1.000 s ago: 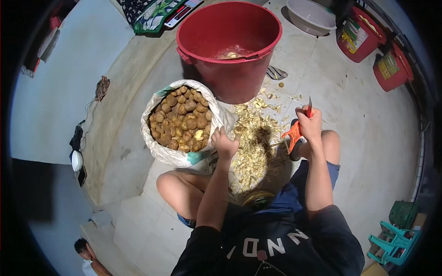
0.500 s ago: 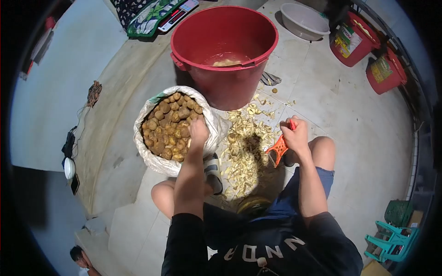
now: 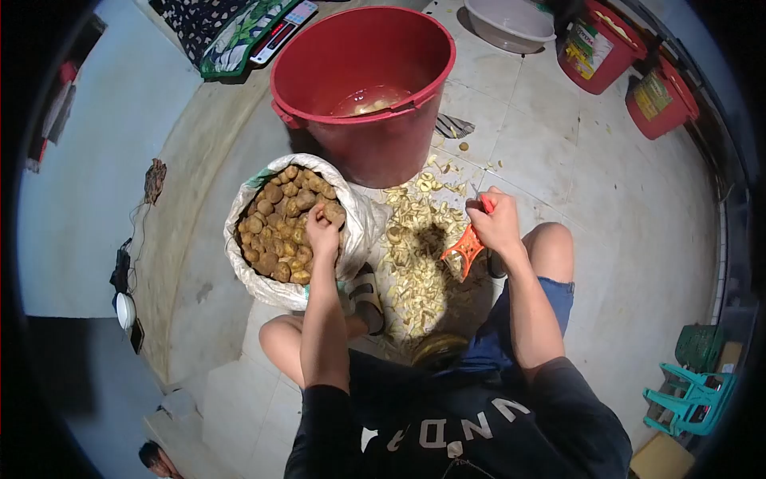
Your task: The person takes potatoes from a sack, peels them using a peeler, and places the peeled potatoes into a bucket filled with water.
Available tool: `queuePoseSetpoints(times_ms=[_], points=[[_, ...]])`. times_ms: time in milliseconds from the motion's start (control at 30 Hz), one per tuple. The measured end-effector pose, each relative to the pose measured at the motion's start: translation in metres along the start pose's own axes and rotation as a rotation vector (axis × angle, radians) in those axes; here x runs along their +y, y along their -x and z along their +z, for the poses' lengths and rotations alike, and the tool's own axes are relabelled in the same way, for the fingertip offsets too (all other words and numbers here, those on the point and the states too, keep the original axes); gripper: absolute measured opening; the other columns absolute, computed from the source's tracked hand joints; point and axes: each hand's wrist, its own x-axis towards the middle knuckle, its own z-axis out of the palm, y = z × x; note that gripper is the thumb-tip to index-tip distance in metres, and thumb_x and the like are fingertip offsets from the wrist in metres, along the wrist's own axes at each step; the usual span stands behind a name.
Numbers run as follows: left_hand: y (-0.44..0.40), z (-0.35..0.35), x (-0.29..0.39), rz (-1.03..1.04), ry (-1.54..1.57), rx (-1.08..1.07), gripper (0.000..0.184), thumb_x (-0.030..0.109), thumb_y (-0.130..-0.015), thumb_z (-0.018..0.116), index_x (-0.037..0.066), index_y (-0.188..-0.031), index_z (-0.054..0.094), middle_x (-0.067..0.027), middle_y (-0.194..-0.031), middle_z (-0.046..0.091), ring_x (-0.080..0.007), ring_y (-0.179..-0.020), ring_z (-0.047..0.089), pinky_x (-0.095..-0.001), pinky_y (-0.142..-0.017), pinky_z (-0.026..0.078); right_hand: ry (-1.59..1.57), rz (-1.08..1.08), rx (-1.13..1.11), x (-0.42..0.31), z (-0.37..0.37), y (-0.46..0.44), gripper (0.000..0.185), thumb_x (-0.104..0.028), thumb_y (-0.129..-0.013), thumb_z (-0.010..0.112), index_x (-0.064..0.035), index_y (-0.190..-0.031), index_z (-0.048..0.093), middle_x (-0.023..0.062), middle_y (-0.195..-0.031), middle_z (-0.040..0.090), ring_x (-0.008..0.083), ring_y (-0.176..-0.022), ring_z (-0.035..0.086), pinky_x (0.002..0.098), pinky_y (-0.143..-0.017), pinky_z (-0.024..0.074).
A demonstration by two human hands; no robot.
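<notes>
My left hand (image 3: 323,237) is over the right part of a white sack (image 3: 367,227) full of brown potatoes (image 3: 275,227). Its fingers are closed on one potato (image 3: 333,214) near the sack's rim. In front of my right knee, my right hand (image 3: 496,223) grips an orange peeler (image 3: 463,252) and a red-handled knife (image 3: 486,203) together. The knife's blade points up and away. Pale peelings (image 3: 423,271) lie scattered on the floor between the sack and the peeler.
A big red tub (image 3: 367,148) with water and pale pieces stands behind the sack. Farther back are a pale basin (image 3: 511,32), two red buckets (image 3: 594,52) and a scale (image 3: 281,33). Turquoise stools (image 3: 690,399) stand at right. Another person (image 3: 155,457) shows at lower left.
My left hand went from the sack's right rim in among the potatoes and now has one between its fingers. My right hand still holds the peeler and knife. The view has shifted slightly.
</notes>
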Motion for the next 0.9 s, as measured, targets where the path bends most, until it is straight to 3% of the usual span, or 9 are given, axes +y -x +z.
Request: queuePoseSetpoints(times_ms=[33,100,200,400,600,700,733,833,900], points=[[0.017,0.002,0.014,-0.001,-0.005,-0.006,0.045,0.002,-0.083,0.06,-0.003,-0.126,0.047,-0.0161,-0.115,0.057,-0.0276,-0.105,0.06,-0.0397,-0.086,0.051,-0.002,0.007,0.004,0.0,0.002,0.001,0.023,-0.015,-0.067,0.063,0.0033,-0.058,0.053,0.0169,-0.052,0.044,0.0296,-0.056,0.045,0.0419,-0.054,0.0362],[0.039,0.003,0.03,-0.283,0.782,-0.337,0.053,-0.002,-0.087,0.053,-0.004,-0.137,0.038,-0.014,-0.118,0.056,-0.0239,-0.101,0.06,-0.0338,-0.091,0.048,0.007,-0.04,-0.011,0.0,0.008,-0.001,0.023,-0.017,-0.067,0.064,0.003,-0.06,0.056,0.0185,-0.054,0.048,0.0329,-0.059,0.049,0.0429,-0.057,0.0398],[0.084,0.03,0.066,-0.296,1.018,-0.6,0.057,-0.004,-0.086,0.052,-0.004,-0.14,0.034,-0.0146,-0.119,0.056,-0.0218,-0.109,0.057,-0.0319,-0.097,0.044,0.034,-0.027,-0.037,-0.001,0.024,-0.003,0.023,-0.019,-0.068,0.064,0.0029,-0.063,0.059,0.0212,-0.057,0.051,0.0366,-0.062,0.053,0.0442,-0.061,0.0427],[0.153,0.056,0.102,-0.204,0.688,-0.685,0.057,-0.006,-0.083,0.054,-0.006,-0.137,0.036,-0.0135,-0.123,0.054,-0.0188,-0.112,0.055,-0.0312,-0.1,0.041,-0.152,0.183,-0.043,0.002,0.051,0.003,0.02,-0.019,-0.071,0.06,0.0001,-0.066,0.063,0.0238,-0.063,0.056,0.0391,-0.065,0.054,0.0475,-0.064,0.0433],[0.163,0.047,0.08,-0.234,0.596,-0.662,0.053,-0.006,-0.078,0.06,-0.009,-0.128,0.043,-0.0138,-0.121,0.055,-0.0168,-0.11,0.056,-0.0298,-0.1,0.042,0.139,-0.215,-0.012,-0.022,0.044,0.007,0.017,-0.018,-0.073,0.057,-0.0077,-0.074,0.07,0.02,-0.07,0.063,0.0373,-0.071,0.058,0.0485,-0.068,0.0448],[0.169,0.042,0.081,-0.189,0.622,-0.712,0.052,-0.007,-0.078,0.06,-0.009,-0.127,0.044,-0.0138,-0.12,0.056,-0.0158,-0.109,0.056,-0.0287,-0.098,0.043,0.275,-0.189,-0.009,-0.01,0.048,-0.001,0.015,-0.018,-0.072,0.058,-0.0071,-0.073,0.069,0.0189,-0.069,0.063,0.0379,-0.068,0.059,0.0494,-0.07,0.0456],[0.175,0.039,0.086,-0.19,0.622,-0.712,0.052,-0.007,-0.078,0.06,-0.009,-0.127,0.044,-0.0138,-0.12,0.056,-0.0158,-0.109,0.056,-0.0287,-0.098,0.043,0.229,0.004,-0.061,-0.007,0.044,-0.006,0.016,-0.02,-0.073,0.058,-0.0064,-0.071,0.068,0.0188,-0.067,0.062,0.039,-0.068,0.061,0.0502,-0.072,0.0465],[0.176,0.042,0.1,-0.299,0.994,-0.72,0.049,-0.007,-0.078,0.059,-0.008,-0.126,0.045,-0.0133,-0.119,0.056,-0.0157,-0.107,0.057,-0.0284,-0.097,0.043,0.04,0.101,-0.071,-0.02,0.035,-0.003,0.019,-0.022,-0.075,0.058,-0.0059,-0.069,0.067,0.0203,-0.065,0.061,0.0405,-0.069,0.062,0.0499,-0.071,0.0478],[0.174,0.046,0.097,-0.187,0.586,-0.613,0.051,-0.002,-0.078,0.06,-0.008,-0.127,0.045,-0.0134,-0.12,0.055,-0.0176,-0.111,0.055,-0.0299,-0.1,0.042,0.116,-0.156,0.0,-0.024,0.038,0.001,0.021,-0.023,-0.076,0.058,-0.0051,-0.066,0.065,0.0212,-0.064,0.061,0.0403,-0.067,0.062,0.0496,-0.067,0.0482]])
